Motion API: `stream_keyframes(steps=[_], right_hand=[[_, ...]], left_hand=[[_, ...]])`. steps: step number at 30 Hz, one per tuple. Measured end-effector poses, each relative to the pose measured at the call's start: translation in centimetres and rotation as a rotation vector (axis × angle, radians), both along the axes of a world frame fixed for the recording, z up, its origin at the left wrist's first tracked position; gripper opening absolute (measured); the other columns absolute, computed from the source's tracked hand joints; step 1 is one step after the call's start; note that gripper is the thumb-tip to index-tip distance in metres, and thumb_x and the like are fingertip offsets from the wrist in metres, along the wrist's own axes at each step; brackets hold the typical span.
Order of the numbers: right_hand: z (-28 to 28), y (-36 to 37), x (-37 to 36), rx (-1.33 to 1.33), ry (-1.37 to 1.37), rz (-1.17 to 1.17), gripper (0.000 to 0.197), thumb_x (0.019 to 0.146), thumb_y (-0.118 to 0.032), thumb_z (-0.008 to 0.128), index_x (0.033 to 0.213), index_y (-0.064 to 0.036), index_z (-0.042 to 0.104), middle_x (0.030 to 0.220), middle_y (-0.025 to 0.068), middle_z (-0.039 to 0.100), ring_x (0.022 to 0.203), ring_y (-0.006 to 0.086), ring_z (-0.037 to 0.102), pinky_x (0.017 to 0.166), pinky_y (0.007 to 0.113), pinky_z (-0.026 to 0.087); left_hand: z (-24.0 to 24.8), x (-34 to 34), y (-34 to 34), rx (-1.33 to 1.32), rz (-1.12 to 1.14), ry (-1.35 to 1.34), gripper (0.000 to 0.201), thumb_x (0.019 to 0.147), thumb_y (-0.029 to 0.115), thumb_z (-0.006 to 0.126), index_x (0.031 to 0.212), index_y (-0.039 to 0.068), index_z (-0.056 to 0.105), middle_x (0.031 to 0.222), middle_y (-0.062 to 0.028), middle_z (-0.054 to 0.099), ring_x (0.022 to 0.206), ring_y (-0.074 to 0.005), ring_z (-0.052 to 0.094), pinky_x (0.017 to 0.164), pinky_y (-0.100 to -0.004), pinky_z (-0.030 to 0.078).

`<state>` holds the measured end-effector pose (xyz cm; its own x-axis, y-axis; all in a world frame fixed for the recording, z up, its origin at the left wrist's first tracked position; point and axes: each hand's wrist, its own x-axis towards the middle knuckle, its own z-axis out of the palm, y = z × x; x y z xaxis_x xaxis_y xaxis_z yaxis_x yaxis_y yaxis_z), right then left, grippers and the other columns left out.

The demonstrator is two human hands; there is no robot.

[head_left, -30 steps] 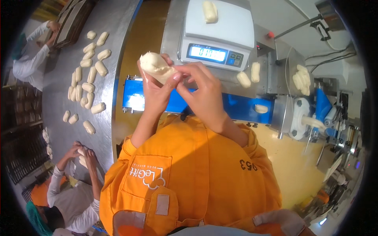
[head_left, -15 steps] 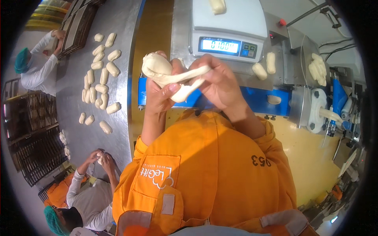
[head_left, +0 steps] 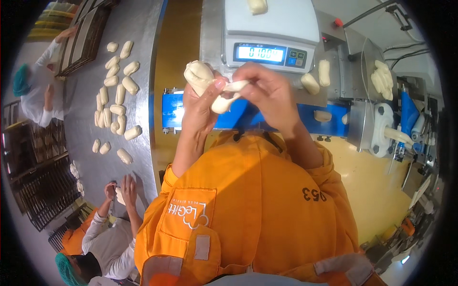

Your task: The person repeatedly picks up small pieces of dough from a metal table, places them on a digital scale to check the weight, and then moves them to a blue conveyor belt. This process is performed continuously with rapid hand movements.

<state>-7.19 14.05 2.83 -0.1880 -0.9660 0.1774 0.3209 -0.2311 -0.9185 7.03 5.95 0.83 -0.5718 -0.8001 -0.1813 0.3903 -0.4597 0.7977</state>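
Since a moment ago we have pulled the pale dough (head_left: 206,81) further apart: our left hand (head_left: 202,107) grips the rounded lump, our right hand (head_left: 267,93) pinches the thin strand stretched off it. Just beyond both hands stands one digital scale (head_left: 272,28) carrying one dough piece (head_left: 257,5); beneath them runs a blue conveyor belt (head_left: 174,112). Right of our right hand lie three portions (head_left: 317,78).

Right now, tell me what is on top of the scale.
One pale dough piece lies on the white scale platform, cut off by the picture's top edge, so its far end is unseen. Nothing else shows on the platform.
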Motion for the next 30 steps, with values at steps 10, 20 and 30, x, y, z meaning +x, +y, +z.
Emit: stream_keyframes(steps=[10, 20, 30], right_hand=[[1.6, 0.1, -3.1, 0.192, 0.114, -0.187, 0.024, 0.092, -0.004, 0.053, 0.115, 0.0015, 0.056, 0.107, 0.0090, 0.063, 0.089, 0.0136, 0.060, 0.077, 0.023, 0.049], [-0.6, 4.4, -12.2, 0.181, -0.421, -0.537, 0.017, 0.088, -0.015, 0.048, 0.094, -0.0001, 0.055, 0.074, 0.0006, 0.045, 0.061, 0.0059, 0.041, 0.055, 0.020, 0.037], [1.7, 1.4, -12.4, 0.113, 0.132, -0.601, 0.045, 0.089, -0.010, 0.052, 0.131, 0.0021, 0.043, 0.103, 0.0116, 0.057, 0.074, 0.0118, 0.053, 0.066, 0.023, 0.048]], left_hand=[[0.2, 1.0, -0.9, 0.100, -0.111, 0.115, 0.044, 0.084, 0.008, 0.060, 0.123, 0.003, 0.041, 0.101, -0.0139, 0.055, 0.087, -0.0208, 0.060, 0.063, -0.0313, 0.058], [-7.9, 25.9, -11.0, 0.051, 0.670, -0.537, 0.053, 0.085, 0.030, 0.059, 0.128, 0.001, 0.047, 0.083, -0.0030, 0.052, 0.068, -0.0089, 0.048, 0.054, -0.0230, 0.039], [-19.4, 44.5, -13.3, -0.105, 0.425, -2.209, 0.083, 0.081, 0.045, 0.067, 0.138, -0.004, 0.033, 0.128, -0.0211, 0.041, 0.117, -0.0317, 0.037, 0.097, -0.0416, 0.029]])
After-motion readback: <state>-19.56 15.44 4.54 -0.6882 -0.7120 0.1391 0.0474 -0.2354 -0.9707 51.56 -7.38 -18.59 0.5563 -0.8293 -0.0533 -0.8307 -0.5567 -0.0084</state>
